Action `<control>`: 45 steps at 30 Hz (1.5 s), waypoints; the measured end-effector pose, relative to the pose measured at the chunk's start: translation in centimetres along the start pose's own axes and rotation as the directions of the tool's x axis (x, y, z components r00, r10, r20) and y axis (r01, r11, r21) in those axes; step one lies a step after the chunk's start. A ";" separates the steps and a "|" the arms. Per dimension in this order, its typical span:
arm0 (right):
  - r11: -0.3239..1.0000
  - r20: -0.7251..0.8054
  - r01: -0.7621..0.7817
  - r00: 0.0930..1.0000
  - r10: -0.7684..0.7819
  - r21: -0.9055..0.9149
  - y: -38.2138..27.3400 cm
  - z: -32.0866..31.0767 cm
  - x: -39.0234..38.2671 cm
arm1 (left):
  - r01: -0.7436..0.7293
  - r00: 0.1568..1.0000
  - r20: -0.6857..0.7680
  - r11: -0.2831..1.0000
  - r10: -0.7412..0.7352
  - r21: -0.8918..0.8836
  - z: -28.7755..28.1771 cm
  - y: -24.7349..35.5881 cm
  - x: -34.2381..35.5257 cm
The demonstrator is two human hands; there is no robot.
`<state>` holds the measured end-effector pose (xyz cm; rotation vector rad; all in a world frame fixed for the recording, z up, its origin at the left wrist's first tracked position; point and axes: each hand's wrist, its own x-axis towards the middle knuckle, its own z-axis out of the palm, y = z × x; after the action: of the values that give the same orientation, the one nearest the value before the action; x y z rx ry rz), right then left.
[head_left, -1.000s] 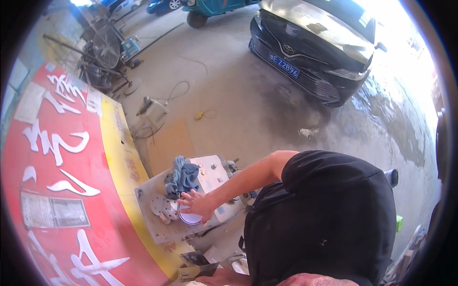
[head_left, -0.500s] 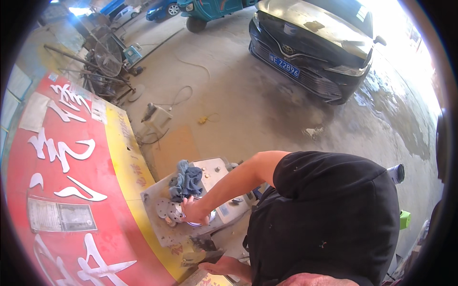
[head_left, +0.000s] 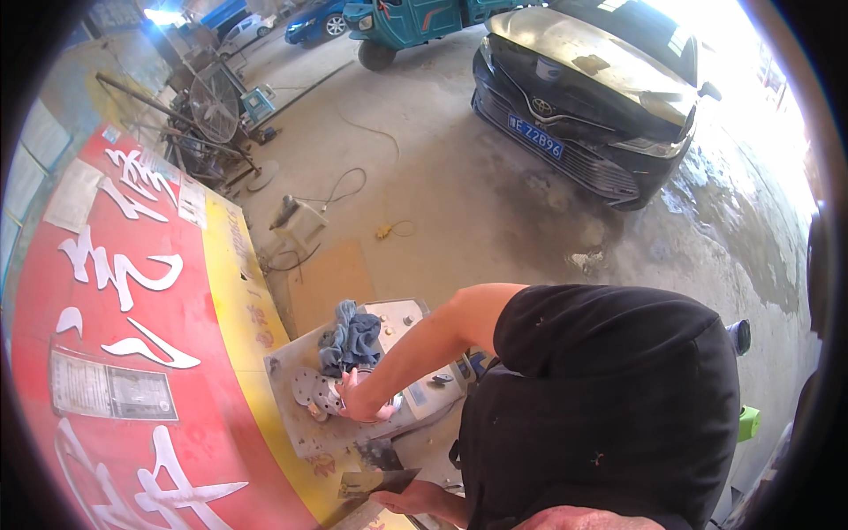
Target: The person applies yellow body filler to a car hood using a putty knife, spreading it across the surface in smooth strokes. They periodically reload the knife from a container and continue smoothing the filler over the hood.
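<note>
Low in the view, my left hand (head_left: pixel 412 498) is closed at the edge of a flat, stained scraper plate (head_left: pixel 378 482), partly hiding it. My right hand (head_left: pixel 360 397) reaches over the worktop (head_left: pixel 353 440), with its fingers bent around a round tin (head_left: pixel 391 408). The hand and forearm cover most of that tin. A crumpled blue-grey cloth (head_left: pixel 351 336) lies just beyond this hand. To its left are round sanding discs with holes (head_left: pixel 309 386).
Beside the worktop stands a red and yellow sign board (head_left: pixel 212 389) with white lettering and a lamp unit (head_left: pixel 115 389). A white stool (head_left: pixel 300 225) with a cable, a fan (head_left: pixel 215 104), a dark car (head_left: pixel 583 106) and a teal three-wheeler (head_left: pixel 415 22) stand farther off.
The scraper plate at my left hand has turned and shows more of its length. My right hand stays at the tin, slightly shifted. The whole view has moved a little.
</note>
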<state>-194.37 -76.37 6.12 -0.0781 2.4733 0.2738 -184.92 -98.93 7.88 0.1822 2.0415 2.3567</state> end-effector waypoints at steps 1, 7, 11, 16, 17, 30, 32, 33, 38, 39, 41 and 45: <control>0.999 0.086 -0.042 0.995 0.044 -0.030 0.8 1.2 1.6 | 0.045 0.999 0.013 0.998 -0.044 -0.036 1.5 0.7 -0.4; 1.000 0.012 0.004 1.000 -0.005 0.023 3.5 2.7 0.8 | 0.089 0.995 0.055 0.992 -0.084 -0.095 2.8 -0.2 -0.4; 0.985 0.306 0.132 0.948 -0.092 -0.112 4.3 0.4 2.1 | 0.115 0.992 0.072 0.987 -0.108 -0.114 3.7 0.3 -0.6; 0.999 0.116 0.032 0.993 -0.029 -0.020 4.7 2.6 0.7 | 0.122 0.988 0.099 0.993 -0.120 -0.006 4.4 0.9 -1.4; 0.999 0.081 0.044 0.996 -0.043 -0.006 4.8 2.5 0.4 | 0.107 0.990 0.095 0.994 -0.107 0.010 4.4 1.0 -1.6; 0.991 0.030 -0.031 0.999 0.027 0.132 3.9 1.8 -5.2 | 0.044 0.997 0.070 0.999 -0.043 -0.020 3.2 -0.6 -2.7; 0.997 0.070 -0.009 0.998 0.004 0.080 4.3 1.3 -5.7 | 0.050 0.993 0.104 0.999 -0.049 -0.009 3.1 -1.0 -2.8; 0.992 0.063 0.003 0.998 -0.011 0.125 4.0 0.5 -6.3 | 0.079 0.995 0.072 0.994 -0.074 -0.072 2.7 -1.1 -3.0; 0.955 0.055 0.032 0.997 -0.050 0.296 5.3 -0.7 -7.9 | 0.143 0.989 0.054 0.968 -0.134 -0.205 1.9 -1.2 -4.0; 0.947 0.050 0.042 0.997 -0.061 0.318 5.7 -1.5 -8.9 | 0.147 0.989 0.040 0.969 -0.142 -0.196 1.9 -1.1 -4.1; 0.937 0.038 0.050 0.997 -0.067 0.346 6.4 -1.5 -9.3 | 0.160 0.987 0.018 0.971 -0.160 -0.180 2.2 -0.7 -4.3; 0.910 0.002 0.117 0.992 -0.129 0.397 7.6 -0.2 -7.7 | 0.173 0.985 0.013 0.976 -0.173 -0.131 2.4 -0.8 -4.2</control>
<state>-189.24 -69.09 12.29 -0.0575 2.4338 -0.2813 -180.53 -96.80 7.14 0.0034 1.8106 2.3708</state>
